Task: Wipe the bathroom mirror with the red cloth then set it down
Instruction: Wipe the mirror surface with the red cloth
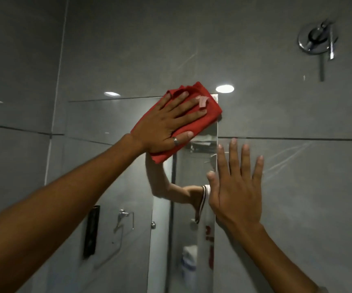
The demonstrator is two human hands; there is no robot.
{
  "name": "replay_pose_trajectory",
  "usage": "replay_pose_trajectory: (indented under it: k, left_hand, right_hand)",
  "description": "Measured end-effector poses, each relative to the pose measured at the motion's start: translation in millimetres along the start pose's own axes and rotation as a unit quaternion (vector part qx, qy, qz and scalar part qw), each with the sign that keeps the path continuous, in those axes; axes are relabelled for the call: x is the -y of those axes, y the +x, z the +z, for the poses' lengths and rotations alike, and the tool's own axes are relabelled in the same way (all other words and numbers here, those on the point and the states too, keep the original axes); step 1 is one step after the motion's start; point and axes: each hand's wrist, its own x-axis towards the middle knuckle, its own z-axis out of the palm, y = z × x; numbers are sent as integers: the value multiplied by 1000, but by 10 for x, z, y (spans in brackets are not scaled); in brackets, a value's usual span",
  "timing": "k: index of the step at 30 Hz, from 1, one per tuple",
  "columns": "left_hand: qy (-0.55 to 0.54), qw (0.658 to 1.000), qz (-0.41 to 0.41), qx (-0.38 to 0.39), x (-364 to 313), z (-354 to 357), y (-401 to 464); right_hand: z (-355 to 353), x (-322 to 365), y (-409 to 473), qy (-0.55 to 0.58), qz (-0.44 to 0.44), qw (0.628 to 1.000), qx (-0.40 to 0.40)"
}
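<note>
The bathroom mirror (pixel 111 166) hangs on a grey tiled wall, with its top right corner near the middle of the view. A folded red cloth (pixel 210 114) with a pale label lies flat against that corner. My left hand (pixel 166 123) presses the cloth to the glass with fingers spread and a ring on the thumb. My right hand (pixel 236 187) rests flat on the wall tile just right of the mirror's edge, fingers apart and holding nothing. The glass reflects my arm, a glass door and ceiling lights.
A chrome mixer valve (pixel 317 38) is fixed to the wall at the upper right. The mirror reflects a towel ring (pixel 124 220) and a dark wall fitting (pixel 91 230). Grey tiles with thin grout lines cover the walls on the left and right.
</note>
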Motion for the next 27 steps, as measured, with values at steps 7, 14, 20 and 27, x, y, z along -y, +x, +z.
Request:
replay_pose_trajectory:
  k: [7,14,20,27]
  left_hand:
    - [-44,995,-86,10,454,-51,-503]
    - [-89,964,-250,-24,905,49,-1245]
    - [-199,882,-411,-115,1192,159,-1705]
    - [-140,800,-575,-95,405,296,-1881]
  right_hand:
    - [105,-20,-173,-8,-24,1000,-7]
    - [130,-4,-214,-13,-32,999,-29]
    - [171,-11,-200,-25,-39,998,-44]
    - [155,14,-213,-22,-28,999,-25]
